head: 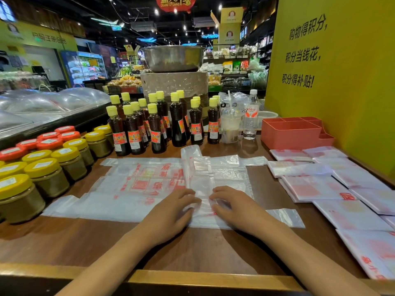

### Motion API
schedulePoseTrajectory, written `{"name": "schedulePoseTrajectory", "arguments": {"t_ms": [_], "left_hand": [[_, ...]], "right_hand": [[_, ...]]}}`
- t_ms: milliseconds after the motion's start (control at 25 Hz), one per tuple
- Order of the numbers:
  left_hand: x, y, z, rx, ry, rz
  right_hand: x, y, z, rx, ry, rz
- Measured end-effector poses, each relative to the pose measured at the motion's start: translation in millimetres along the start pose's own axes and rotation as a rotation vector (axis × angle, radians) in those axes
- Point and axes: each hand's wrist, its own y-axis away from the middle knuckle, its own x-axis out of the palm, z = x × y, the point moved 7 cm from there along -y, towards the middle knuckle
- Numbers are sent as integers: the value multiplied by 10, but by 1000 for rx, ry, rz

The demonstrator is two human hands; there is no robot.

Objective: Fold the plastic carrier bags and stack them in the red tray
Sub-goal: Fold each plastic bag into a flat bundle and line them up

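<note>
- Several folded bags (316, 186) lay in overlapping rows along the right edge of the tabletop (192, 248), running from just in front of the red tray (290, 135) down to the near right corner.
- Red tray stood at the far right of the tabletop, against the yellow wall; its compartments looked bare, so no stacking seemed to have begun.
- One bag in work (213, 180) lay at the middle of the tabletop, doubled into a narrow strip that ran away from the person.
- Left hand (171, 212) and right hand (233, 208) were side by side on the strip's near end, palms down, fingers slightly bent and pressing the plastic flat; neither plainly gripped it.
- Unfolded bags (128, 189), printed in red, were spread flat to the left, partly under the strip, reaching toward the jars (42, 167) at the left edge.
- Judgement: folding well advanced but not finished; current bag mid-fold, at least one flat bag left, all stacking in the tray still to do.
- Bottles (158, 124) stood along the far edge.
</note>
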Motion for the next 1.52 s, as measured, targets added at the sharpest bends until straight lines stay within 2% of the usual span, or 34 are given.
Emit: {"name": "schedulePoseTrajectory", "arguments": {"t_ms": [280, 480, 600, 720, 840, 1000, 1160, 1320, 1520], "left_hand": [[-33, 15, 39, -72, 113, 7], [-3, 31, -8, -137, 4, 101], [24, 43, -2, -142, -120, 181], [86, 41, 9, -115, -244, 257], [128, 40, 18, -117, -266, 302], [122, 37, 36, -128, -249, 318], [84, 37, 36, -113, -230, 286], [-4, 63, 78, -130, -157, 241], [-37, 28, 125, -134, -128, 197]], "right_hand": [[-17, 4, -20, 24, -142, 27], [-49, 27, 4, 60, -133, 53], [-133, -21, 125, -23, 15, 59], [-15, -217, 240, -125, 208, 199], [206, -414, 193, -99, 319, 318], [327, -567, 50, -55, 394, 360], [288, -823, -54, 2, 384, 294], [-16, -722, -214, 14, 43, 38], [-132, -350, -293, -59, 77, 154]]}}
